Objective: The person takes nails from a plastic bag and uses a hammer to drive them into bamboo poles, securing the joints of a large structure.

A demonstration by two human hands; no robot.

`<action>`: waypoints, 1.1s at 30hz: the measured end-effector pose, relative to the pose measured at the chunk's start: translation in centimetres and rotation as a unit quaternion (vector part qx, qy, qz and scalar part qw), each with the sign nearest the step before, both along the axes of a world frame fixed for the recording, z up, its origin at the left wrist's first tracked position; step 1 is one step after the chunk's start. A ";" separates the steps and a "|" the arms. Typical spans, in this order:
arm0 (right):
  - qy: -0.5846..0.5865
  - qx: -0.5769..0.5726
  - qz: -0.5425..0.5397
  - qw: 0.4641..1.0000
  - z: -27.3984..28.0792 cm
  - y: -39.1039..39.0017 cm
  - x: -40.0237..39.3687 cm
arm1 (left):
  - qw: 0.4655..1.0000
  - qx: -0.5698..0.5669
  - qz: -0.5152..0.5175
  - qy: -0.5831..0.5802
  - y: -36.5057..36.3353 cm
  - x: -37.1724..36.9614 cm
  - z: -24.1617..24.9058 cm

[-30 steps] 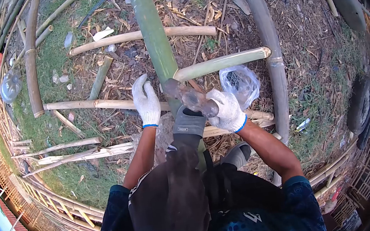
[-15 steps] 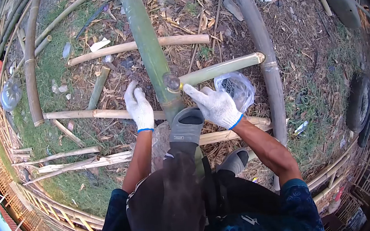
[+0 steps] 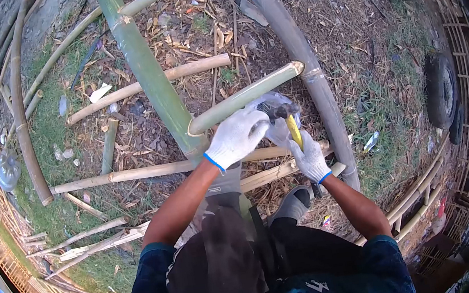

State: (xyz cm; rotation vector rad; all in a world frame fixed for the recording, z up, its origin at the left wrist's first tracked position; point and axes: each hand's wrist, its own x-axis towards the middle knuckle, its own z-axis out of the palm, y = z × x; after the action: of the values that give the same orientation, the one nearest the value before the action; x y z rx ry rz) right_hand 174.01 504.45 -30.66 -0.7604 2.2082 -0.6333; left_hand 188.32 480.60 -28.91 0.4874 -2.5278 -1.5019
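My right hand (image 3: 310, 159), in a white glove with a blue cuff, is wrapped round the yellow handle of a hammer (image 3: 294, 130). The dark hammer head points away from me, over a clear plastic bag (image 3: 277, 132) with dark contents. My left hand (image 3: 236, 137), gloved alike, has its fingers curled at the bag's near left side; its fingertips are partly hidden there. Just beyond both hands, a short bamboo piece (image 3: 246, 98) runs from a thick green bamboo pole (image 3: 149, 75) to a grey bamboo pole (image 3: 313, 72). My shoe (image 3: 224, 183) is at the green pole's near end.
Thinner bamboo poles (image 3: 151, 88) lie crosswise beneath the green pole. Split bamboo pieces (image 3: 97, 240) lie at the left, near a plastic bottle (image 3: 8, 170). A tyre (image 3: 441, 92) stands at the right by a bamboo lattice (image 3: 468, 47). Dry leaves and litter cover the ground.
My left hand has crossed over the green pole to the right, to the plastic bag. My right hand has drawn back with the hammer, away from the joint. The view has shifted right.
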 end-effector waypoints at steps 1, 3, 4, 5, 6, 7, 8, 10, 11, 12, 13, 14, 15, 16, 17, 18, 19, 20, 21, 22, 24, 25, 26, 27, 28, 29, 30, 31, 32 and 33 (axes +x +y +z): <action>0.009 0.019 -0.020 1.000 0.3 1.7 -0.6 | 0.997 -0.006 -0.080 -0.020 0.9 -1.7 -2.6; 0.032 0.056 -0.063 0.996 1.3 4.2 -1.6 | 0.982 -0.050 -0.159 -0.083 2.7 -5.0 -7.2; 0.028 0.046 -0.078 0.995 1.9 5.0 -1.8 | 0.969 -0.098 -0.191 -0.124 3.3 -6.4 -9.9; 0.023 0.038 -0.093 0.995 2.5 6.0 -2.0 | 0.951 -0.143 -0.221 -0.164 3.8 -7.6 -12.7; 0.016 0.037 -0.109 0.993 3.4 7.3 -1.9 | 0.955 -0.205 -0.184 -0.113 4.4 -7.8 -15.5; 0.005 0.065 -0.115 0.991 4.6 9.0 -1.7 | 0.946 -0.245 -0.168 -0.129 4.4 -8.5 -16.3; -0.006 0.088 -0.121 0.989 5.6 10.2 -1.7 | 0.947 -0.260 -0.136 -0.133 4.3 -9.0 -17.0; 0.008 0.105 -0.111 0.988 7.7 12.5 -1.2 | 0.947 -0.248 -0.076 -0.189 4.2 -10.2 -17.9; -0.021 0.095 -0.141 0.985 9.1 13.5 -0.6 | 0.946 -0.249 -0.086 -0.188 4.3 -10.4 -18.1; -0.038 0.121 -0.155 0.980 9.6 14.9 0.1 | 0.945 -0.253 -0.093 -0.188 4.4 -10.0 -17.4; -0.054 0.143 -0.166 0.974 9.7 16.1 0.6 | 0.941 -0.263 -0.093 -0.190 4.4 -9.9 -16.9; -0.061 0.122 -0.194 0.972 9.6 16.6 1.4 | 0.935 -0.276 -0.101 -0.199 4.5 -9.7 -16.4; -0.071 0.103 -0.222 0.967 9.7 16.7 2.1 | 0.927 -0.284 -0.115 -0.216 4.7 -9.4 -15.4; -0.092 0.115 -0.245 0.958 10.2 15.8 2.3 | 0.919 -0.283 -0.130 -0.241 4.9 -9.2 -13.4; -0.099 0.078 -0.266 0.956 8.0 16.6 2.7 | 0.912 -0.268 -0.152 -0.270 5.3 -9.1 -11.3; -0.059 0.051 -0.257 0.963 6.4 16.1 2.8 | 0.903 -0.254 -0.174 -0.300 5.7 -9.0 -8.4; -0.020 0.022 -0.245 0.969 5.3 14.6 2.9 | 0.885 -0.239 -0.206 -0.342 5.9 -8.7 -6.3; -0.057 0.023 -0.265 0.962 4.1 12.9 2.4 | 0.902 -0.255 -0.179 -0.300 7.0 -7.6 -11.6; -0.031 -0.052 -0.276 0.959 1.5 11.5 2.3 | 0.912 -0.252 -0.154 -0.285 7.7 -7.4 -10.4; -0.081 -0.047 -0.301 0.949 -0.8 9.9 1.7 | 0.921 -0.249 -0.131 -0.269 8.4 -7.1 -8.2; -0.070 -0.049 -0.265 0.960 -0.9 5.6 0.3 | 0.920 -0.221 -0.152 -0.284 9.4 -8.0 -4.5; -0.064 -0.077 -0.277 0.956 -2.9 3.8 0.0 | 0.908 -0.196 -0.194 -0.316 9.5 -9.0 -2.9; -0.052 -0.043 -0.260 0.963 -2.5 2.2 -0.3 | 0.892 -0.168 -0.236 -0.347 10.0 -9.4 -2.0; -0.061 -0.073 -0.278 0.956 -5.3 1.4 -0.3 | 0.905 -0.138 -0.286 -0.283 9.9 -9.2 -4.9; -0.045 -0.059 -0.270 0.960 -5.3 0.6 -0.5 | 0.911 -0.107 -0.333 -0.218 9.5 -8.5 -10.3; -0.027 -0.046 -0.260 0.964 -5.2 -0.1 -0.8 | 0.911 -0.076 -0.376 -0.150 9.1 -7.9 -13.2; -0.041 -0.053 -0.268 0.961 -5.6 0.1 -1.1 | 0.917 -0.034 -0.339 -0.207 8.7 -7.1 -11.6; -0.055 -0.059 -0.275 0.958 -6.1 0.2 -1.3 | 0.921 -0.069 -0.332 -0.192 8.7 -6.7 -12.4; -0.071 -0.066 -0.281 0.955 -6.6 0.1 -1.3 | 0.923 -0.106 -0.324 -0.180 8.6 -6.2 -13.3; -0.093 -0.084 -0.289 0.949 -7.1 0.2 -1.4 | 0.923 -0.141 -0.316 -0.169 8.4 -5.6 -14.0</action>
State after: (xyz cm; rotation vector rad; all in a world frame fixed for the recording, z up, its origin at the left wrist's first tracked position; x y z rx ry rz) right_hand 172.66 504.67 -37.78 -0.1025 2.2139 -1.1395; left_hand 182.75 488.99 -42.94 -0.1576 -3.3252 -1.2406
